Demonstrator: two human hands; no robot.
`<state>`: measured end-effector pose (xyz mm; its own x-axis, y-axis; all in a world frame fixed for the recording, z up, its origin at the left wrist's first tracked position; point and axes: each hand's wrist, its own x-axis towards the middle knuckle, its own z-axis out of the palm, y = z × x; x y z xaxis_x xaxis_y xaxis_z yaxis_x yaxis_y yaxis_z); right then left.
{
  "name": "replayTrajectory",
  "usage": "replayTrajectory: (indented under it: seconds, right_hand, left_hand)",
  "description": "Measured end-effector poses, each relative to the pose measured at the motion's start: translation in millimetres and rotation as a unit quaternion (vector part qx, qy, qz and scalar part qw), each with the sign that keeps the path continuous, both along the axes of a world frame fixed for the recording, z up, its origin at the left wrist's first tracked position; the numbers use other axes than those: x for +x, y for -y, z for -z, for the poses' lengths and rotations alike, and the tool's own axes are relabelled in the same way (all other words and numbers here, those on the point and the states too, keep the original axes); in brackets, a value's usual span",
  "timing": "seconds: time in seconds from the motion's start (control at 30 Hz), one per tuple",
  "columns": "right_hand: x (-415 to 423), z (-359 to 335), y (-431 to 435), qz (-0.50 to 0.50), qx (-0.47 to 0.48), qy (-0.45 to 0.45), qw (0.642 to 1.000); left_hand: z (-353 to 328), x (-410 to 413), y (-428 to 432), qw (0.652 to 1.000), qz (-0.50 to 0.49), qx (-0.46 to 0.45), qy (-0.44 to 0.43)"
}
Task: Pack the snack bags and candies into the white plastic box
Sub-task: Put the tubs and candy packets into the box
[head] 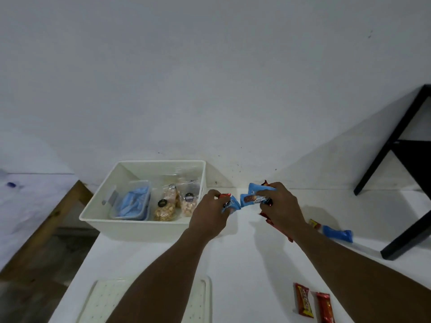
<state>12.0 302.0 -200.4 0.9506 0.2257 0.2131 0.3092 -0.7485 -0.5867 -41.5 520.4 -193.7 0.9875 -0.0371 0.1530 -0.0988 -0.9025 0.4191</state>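
Note:
The white plastic box (pixel 140 226) stands on the white table at the left, holding a clear tub with blue contents (pixel 134 202) and clear bags of nuts (pixel 166 207). Just right of the box, my left hand (pixel 211 215) grips a blue candy bar and a red one (pixel 229 205). My right hand (pixel 281 206) grips a bunch of blue and red candy bars (pixel 255 194), with red wrappers sticking out under the palm. A blue candy bar (pixel 335 233) lies on the table to the right. Two red candy bars (pixel 312 304) lie near the front edge.
A white perforated lid (pixel 102 301) lies at the front of the table (pixel 245 276), partly under my left forearm. A black frame (pixel 401 159) stands at the right, its foot on the table. A wooden edge and white bedding lie to the left.

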Motion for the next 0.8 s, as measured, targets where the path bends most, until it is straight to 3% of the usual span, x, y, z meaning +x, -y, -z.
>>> replayTrajectory:
  seconds: [0.37, 0.8]
  right_hand:
    - [-8.3, -50.9, -145.4, -0.085, 0.015, 0.019, 0.996]
    - [12.0, -21.3, -272.9, -0.049, 0.018, -0.017, 0.998]
  left_hand:
    - [-41.6, -25.0, -143.4, 0.996, -0.087, -0.002, 0.013]
    - [-18.0, 6.7, -243.8, 0.990, -0.122, -0.073, -0.020]
